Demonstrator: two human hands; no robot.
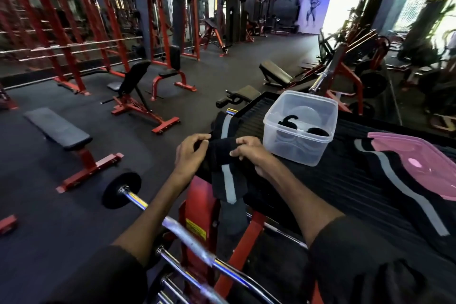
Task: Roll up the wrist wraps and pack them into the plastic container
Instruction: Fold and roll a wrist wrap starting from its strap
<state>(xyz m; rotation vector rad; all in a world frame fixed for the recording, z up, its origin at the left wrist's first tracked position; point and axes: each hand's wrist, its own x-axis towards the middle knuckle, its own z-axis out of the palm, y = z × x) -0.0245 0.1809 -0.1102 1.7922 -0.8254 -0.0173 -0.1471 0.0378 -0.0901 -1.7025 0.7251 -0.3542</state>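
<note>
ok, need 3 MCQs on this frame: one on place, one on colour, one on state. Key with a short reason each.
1. Where is the pink lid?
A. On the container
B. On the ribbed pad, right of the container
C. On the floor

2. What colour is the stripe on the wrist wrap being handled?
A. Grey
B. Yellow
C. Red

3. The plastic container is:
A. Open, with dark rolls inside
B. Closed
C. Tipped over

Key: 1 B, the lid lies on the pad beside the box. 2 A, a grey band runs down the black wrap. 3 A, no lid on top, rolls visible through the wall.
</note>
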